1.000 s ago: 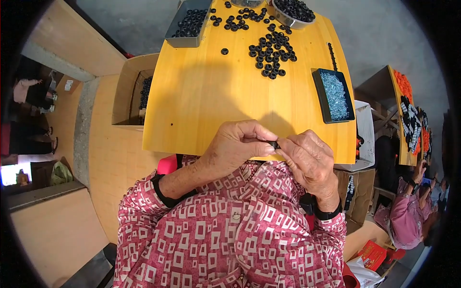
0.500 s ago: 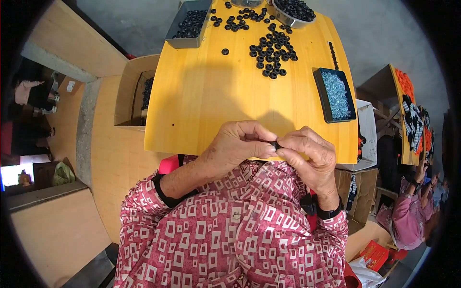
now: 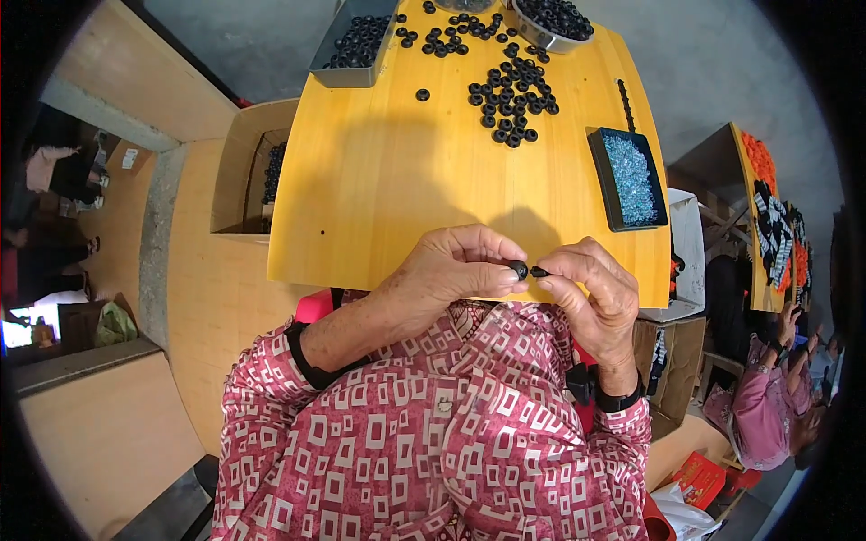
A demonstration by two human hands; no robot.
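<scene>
My left hand (image 3: 456, 270) pinches a small black ring (image 3: 518, 268) between thumb and fingers, just above the near edge of the yellow table (image 3: 388, 180). My right hand (image 3: 591, 288) holds a small dark piece (image 3: 539, 270) at its fingertips, right beside the ring; the two parts nearly touch. Both hands are close together in front of my chest. A heap of loose black rings (image 3: 507, 95) lies far across the table.
A black tray of pale blue bits (image 3: 629, 177) sits at the table's right edge. A grey tray of black rings (image 3: 354, 45) and a round bowl of rings (image 3: 552, 18) stand at the far side. A cardboard box (image 3: 253, 171) is left of the table. Another person in pink (image 3: 767, 406) sits at right.
The hands have stayed together at the near table edge; the fingers have shifted slightly around the small black parts. Nothing on the table has moved.
</scene>
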